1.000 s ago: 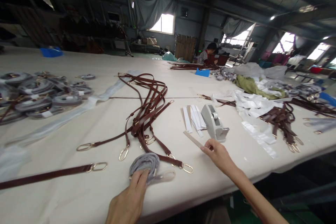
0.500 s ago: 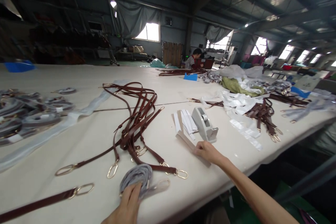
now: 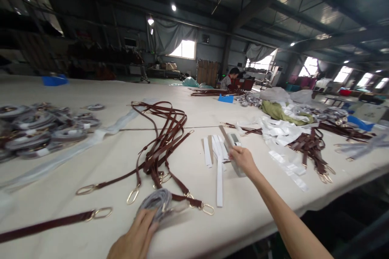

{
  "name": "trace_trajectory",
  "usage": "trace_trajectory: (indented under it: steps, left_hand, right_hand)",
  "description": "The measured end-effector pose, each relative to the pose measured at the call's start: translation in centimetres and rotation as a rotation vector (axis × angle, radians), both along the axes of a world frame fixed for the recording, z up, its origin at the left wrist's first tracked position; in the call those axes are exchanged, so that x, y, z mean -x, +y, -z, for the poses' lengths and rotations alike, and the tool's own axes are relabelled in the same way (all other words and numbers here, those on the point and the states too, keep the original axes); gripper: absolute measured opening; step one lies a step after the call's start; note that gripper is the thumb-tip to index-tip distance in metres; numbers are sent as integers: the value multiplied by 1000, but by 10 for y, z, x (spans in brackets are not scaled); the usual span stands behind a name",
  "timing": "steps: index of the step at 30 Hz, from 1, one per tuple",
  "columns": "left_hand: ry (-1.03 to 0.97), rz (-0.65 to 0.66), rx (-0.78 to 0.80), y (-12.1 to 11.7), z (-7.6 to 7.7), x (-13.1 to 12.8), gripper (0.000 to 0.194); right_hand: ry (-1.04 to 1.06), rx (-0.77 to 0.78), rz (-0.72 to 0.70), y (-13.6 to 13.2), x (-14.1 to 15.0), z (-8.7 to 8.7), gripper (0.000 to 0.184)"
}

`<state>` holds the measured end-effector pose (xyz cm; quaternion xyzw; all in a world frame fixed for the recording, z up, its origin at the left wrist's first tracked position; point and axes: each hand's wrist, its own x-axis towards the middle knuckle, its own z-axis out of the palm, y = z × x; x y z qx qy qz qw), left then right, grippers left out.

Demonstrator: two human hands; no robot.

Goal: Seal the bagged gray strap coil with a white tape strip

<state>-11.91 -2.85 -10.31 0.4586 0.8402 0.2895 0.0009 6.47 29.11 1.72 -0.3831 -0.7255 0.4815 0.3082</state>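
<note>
My left hand lies flat with its fingers stretched out on a coiled strap wrapped in grey film at the table's near edge. My right hand is raised over the grey tape dispenser, fingers pinched on a narrow tan strip that points up and away. A loose white strip lies on the table just left of that hand. A tangle of brown leather straps with gold oval rings lies between the two hands.
White paper strips lie beside the dispenser. Wrapped grey coils pile up at the far left. More brown straps, white slips and a green cloth sit to the right. A person works at the table's far side.
My right hand has lifted from the table in front of the dispenser to above it, bringing the tan strip up. A white strip now lies where the hand was. My left hand stays on the coil.
</note>
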Motion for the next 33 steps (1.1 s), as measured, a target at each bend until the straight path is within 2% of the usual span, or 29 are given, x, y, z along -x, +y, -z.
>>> trace_trajectory:
  steps: [3, 4, 6, 8, 10, 13, 16, 23, 29, 31, 33]
  left_hand:
    - [-595, -60, -121, -1, -32, 0, 34]
    - [-809, -109, -154, -2, -43, -2, 36]
    - [-1133, -168, -341, -3, -61, -5, 36]
    - [-1342, -183, -523, -4, -73, -9, 36]
    - [-1456, -180, -628, -5, -78, -12, 36]
    - [-1522, -158, -666, -7, -78, -16, 32]
    - [-1514, -135, -680, -5, -75, -20, 31]
    - [-1384, -122, -674, 5, -75, -29, 35]
    - [-1247, -42, -607, 9, -73, -40, 36]
    - [-1217, 10, -566, 12, -71, -46, 35]
    - [-1195, 97, -497, 16, -71, -50, 35]
  right_hand:
    - [66, 39, -12, -15, -1, -11, 30]
    - [75, 58, -50, -26, -3, -11, 32]
    - [51, 117, -167, -55, -9, -6, 39]
    - [-30, 194, -310, -89, -16, 7, 45]
    - [-122, 274, -437, -121, -20, 25, 45]
    - [-203, 342, -513, -156, -18, 49, 37]
    - [-198, 324, -498, -172, -12, 58, 33]
    - [-200, 134, -448, -179, -7, 51, 33]
    - [-177, 22, -431, -177, 2, 50, 35]
    - [-121, 41, -404, -177, 10, 51, 36]
    - [-50, 199, -405, -179, 17, 54, 33]
